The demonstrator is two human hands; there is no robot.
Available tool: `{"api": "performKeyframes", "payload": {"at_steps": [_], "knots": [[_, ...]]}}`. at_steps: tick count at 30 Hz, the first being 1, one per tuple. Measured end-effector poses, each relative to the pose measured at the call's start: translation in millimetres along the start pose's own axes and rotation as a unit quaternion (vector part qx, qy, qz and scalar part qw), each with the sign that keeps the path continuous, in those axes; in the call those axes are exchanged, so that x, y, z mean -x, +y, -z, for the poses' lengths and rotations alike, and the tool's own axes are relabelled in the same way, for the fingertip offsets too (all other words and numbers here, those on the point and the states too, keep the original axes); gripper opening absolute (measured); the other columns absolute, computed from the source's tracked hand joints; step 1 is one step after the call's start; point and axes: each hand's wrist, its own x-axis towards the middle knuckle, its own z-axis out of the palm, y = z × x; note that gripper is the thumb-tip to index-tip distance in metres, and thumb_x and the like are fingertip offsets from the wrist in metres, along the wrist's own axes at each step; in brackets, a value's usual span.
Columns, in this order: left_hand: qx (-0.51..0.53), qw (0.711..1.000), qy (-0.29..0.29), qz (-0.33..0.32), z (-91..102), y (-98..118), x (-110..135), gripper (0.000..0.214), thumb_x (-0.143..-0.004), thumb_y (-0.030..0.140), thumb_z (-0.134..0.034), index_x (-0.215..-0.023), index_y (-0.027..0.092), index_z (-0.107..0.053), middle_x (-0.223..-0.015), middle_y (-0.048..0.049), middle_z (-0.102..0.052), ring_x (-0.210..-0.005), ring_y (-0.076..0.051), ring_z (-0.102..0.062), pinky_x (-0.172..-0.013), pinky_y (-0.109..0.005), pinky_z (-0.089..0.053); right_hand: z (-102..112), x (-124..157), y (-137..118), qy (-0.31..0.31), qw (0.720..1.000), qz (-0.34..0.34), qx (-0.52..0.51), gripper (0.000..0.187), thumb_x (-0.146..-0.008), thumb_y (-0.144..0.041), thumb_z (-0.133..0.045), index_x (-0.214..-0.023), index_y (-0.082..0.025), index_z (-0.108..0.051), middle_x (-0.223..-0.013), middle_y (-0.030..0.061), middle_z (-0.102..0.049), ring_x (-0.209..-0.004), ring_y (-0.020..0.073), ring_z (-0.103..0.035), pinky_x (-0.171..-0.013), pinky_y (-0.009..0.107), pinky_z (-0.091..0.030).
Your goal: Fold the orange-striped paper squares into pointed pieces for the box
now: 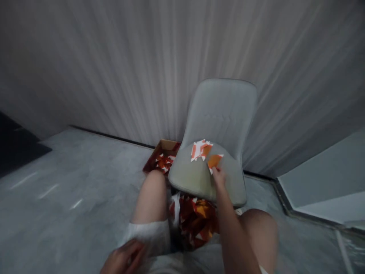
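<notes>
My right hand [219,176] reaches over the seat of a grey chair [185,173]. Pinched between its fingertips is an orange paper piece with white points [215,161], at or just above the seat. Just left of it, a small pile of red, white and orange paper pieces [201,150] lies on the seat. Low on the left, my left hand [127,257] is beside my thigh, over white shorts. Its fingers look partly curled but are blurred; nothing shows in them. Between my knees a bag [196,220] holds many red and orange pieces.
An open cardboard box [152,158] with more red and white pieces stands on the floor left of the chair. Behind the chair hangs a grey pleated curtain [128,68]. Grey flooring [71,182] stretches to the left, with a dark object [19,144] at its edge.
</notes>
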Motion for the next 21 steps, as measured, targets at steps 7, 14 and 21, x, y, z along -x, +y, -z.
{"api": "performKeyframes", "payload": {"at_steps": [7,14,21], "knots": [[0.000,0.987,-0.029,-0.160,16.7,39,-90,0.033,-0.099,0.036,-0.047,-0.079,0.020,-0.068,-0.080,-0.0030,-0.071,-0.076,-0.017,-0.063,-0.071,-0.027,-0.042,37,138,67,0.011,0.998,-0.008,-0.054,0.049,-0.079,-0.060,-0.055,-0.083,-0.014,-0.073,-0.080,0.0120,-0.076,-0.076,0.0267,-0.070,-0.070,0.034,-0.053],[0.103,0.979,-0.061,-0.167,7.7,42,-144,0.045,-0.099,0.050,-0.043,-0.084,0.018,-0.070,-0.070,-0.0024,-0.067,-0.064,-0.016,-0.058,-0.063,-0.027,-0.043,66,188,61,0.040,0.988,0.148,0.007,0.032,-0.091,-0.041,-0.052,-0.089,-0.017,-0.072,-0.090,0.0114,-0.075,-0.084,0.0226,-0.070,-0.081,0.035,-0.057],[0.425,0.902,-0.058,-0.053,-36.1,81,-161,0.064,-0.085,0.053,-0.066,-0.137,0.022,-0.047,-0.132,-0.0134,-0.059,-0.109,-0.023,-0.066,-0.084,-0.034,-0.058,87,222,29,0.002,0.949,0.287,0.134,0.025,-0.096,-0.025,-0.052,-0.105,-0.021,-0.075,-0.108,0.0110,-0.074,-0.102,0.0230,-0.071,-0.093,0.040,-0.059]]}}
